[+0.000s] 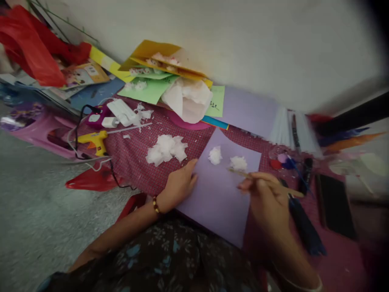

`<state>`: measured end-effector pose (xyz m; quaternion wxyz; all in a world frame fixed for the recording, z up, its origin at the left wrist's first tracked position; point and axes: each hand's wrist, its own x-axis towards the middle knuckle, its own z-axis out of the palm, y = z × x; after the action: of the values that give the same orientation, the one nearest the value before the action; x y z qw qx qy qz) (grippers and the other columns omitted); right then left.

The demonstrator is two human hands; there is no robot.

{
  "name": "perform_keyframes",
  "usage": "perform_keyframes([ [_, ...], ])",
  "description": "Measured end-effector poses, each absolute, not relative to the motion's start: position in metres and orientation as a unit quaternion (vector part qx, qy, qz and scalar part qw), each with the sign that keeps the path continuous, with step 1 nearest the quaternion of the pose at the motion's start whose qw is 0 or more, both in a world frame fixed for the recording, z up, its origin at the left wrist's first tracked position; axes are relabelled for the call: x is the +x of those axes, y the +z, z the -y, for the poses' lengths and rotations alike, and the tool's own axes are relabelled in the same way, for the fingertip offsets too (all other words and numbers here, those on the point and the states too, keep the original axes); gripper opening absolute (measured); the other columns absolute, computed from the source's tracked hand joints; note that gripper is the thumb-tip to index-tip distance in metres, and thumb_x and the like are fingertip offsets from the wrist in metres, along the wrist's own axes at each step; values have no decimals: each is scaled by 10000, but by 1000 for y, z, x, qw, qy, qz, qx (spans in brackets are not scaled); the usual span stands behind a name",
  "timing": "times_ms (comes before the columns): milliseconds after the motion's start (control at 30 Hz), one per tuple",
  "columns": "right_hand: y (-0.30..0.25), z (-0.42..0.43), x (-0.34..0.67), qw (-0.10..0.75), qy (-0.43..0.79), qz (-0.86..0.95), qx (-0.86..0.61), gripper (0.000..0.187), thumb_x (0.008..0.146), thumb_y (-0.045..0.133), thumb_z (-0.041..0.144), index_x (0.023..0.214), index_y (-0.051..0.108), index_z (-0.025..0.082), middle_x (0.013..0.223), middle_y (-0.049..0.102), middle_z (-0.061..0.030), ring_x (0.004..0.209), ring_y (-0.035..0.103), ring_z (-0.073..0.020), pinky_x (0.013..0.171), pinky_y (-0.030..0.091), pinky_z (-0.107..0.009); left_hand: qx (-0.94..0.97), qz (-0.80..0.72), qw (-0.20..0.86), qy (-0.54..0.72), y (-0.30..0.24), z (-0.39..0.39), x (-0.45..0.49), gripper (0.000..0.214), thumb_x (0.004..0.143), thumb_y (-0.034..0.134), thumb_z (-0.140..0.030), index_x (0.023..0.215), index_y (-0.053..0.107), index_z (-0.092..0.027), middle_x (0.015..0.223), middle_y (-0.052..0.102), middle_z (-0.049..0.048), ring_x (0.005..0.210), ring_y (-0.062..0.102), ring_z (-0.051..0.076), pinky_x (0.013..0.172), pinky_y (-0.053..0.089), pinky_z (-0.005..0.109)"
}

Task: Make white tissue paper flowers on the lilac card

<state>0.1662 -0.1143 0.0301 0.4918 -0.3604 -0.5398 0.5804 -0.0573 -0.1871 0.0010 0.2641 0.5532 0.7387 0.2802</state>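
A lilac sheet of paper [219, 194] lies on the red checked cloth [133, 154] in front of me. Two small white cotton tufts sit on it, one [215, 155] to the left and one [238, 163] to the right. My left hand [179, 184] lies flat on the sheet's left edge with its fingers stretched out. My right hand [266, 198] is closed on a thin wooden brush or stick [243, 173], whose tip points at the right tuft.
A bigger heap of white cotton [166, 149] lies left of the sheet. A yellow glue gun [94, 141] with its cord rests at the cloth's left edge. Coloured papers [158, 77] and white tissue [190, 99] are piled by the wall. Paint pots [281, 161] and dark items lie right.
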Motion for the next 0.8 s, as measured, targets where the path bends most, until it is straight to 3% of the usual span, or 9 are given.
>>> perform_keyframes([
  [100, 12, 112, 144, 404, 691, 499, -332, 162, 899, 630, 363, 942, 698, 223, 679, 701, -10, 592, 639, -144, 571, 521, -282, 608, -751, 140, 214, 7, 199, -68, 463, 870, 601, -234, 1324, 531, -175, 1203, 623, 127, 1095, 590, 265, 957, 484, 418],
  [200, -3, 112, 136, 356, 728, 470, -349, 213, 875, 659, 406, 917, 693, 200, 667, 700, -15, 575, 637, -142, 547, 526, -275, 628, -731, 104, 246, 17, 201, -98, 147, 892, 583, -224, 1007, 665, -183, 991, 653, 75, 949, 598, 212, 861, 490, 350],
  [333, -12, 109, 141, 321, 735, 473, -364, 233, 892, 646, 415, 920, 688, 187, 663, 698, -26, 573, 648, -148, 537, 542, -280, 592, -751, 28, 290, 31, 185, -147, 106, 884, 580, -225, 803, 641, -193, 815, 661, 42, 841, 604, 199, 821, 463, 347],
  [467, -15, 103, 148, 289, 737, 491, -364, 259, 911, 618, 436, 958, 687, 191, 681, 698, -36, 592, 657, -162, 558, 566, -304, 577, -773, 12, 262, 30, 162, -172, 66, 828, 623, -252, 846, 645, -192, 863, 689, 52, 855, 619, 219, 815, 467, 361],
  [600, -15, 101, 149, 276, 753, 470, -369, 230, 921, 613, 411, 964, 687, 197, 692, 702, -35, 596, 658, -157, 562, 570, -289, 575, -788, 29, 219, 21, 150, -172, 179, 764, 677, -258, 924, 650, -185, 922, 702, 74, 880, 625, 239, 826, 470, 377],
  [800, -15, 101, 151, 276, 768, 459, -352, 178, 947, 584, 373, 987, 687, 234, 721, 702, -16, 618, 659, -143, 586, 573, -270, 582, -751, -17, 312, 32, 156, -159, 133, 854, 506, -152, 866, 631, -197, 861, 670, 36, 875, 607, 195, 833, 457, 358],
])
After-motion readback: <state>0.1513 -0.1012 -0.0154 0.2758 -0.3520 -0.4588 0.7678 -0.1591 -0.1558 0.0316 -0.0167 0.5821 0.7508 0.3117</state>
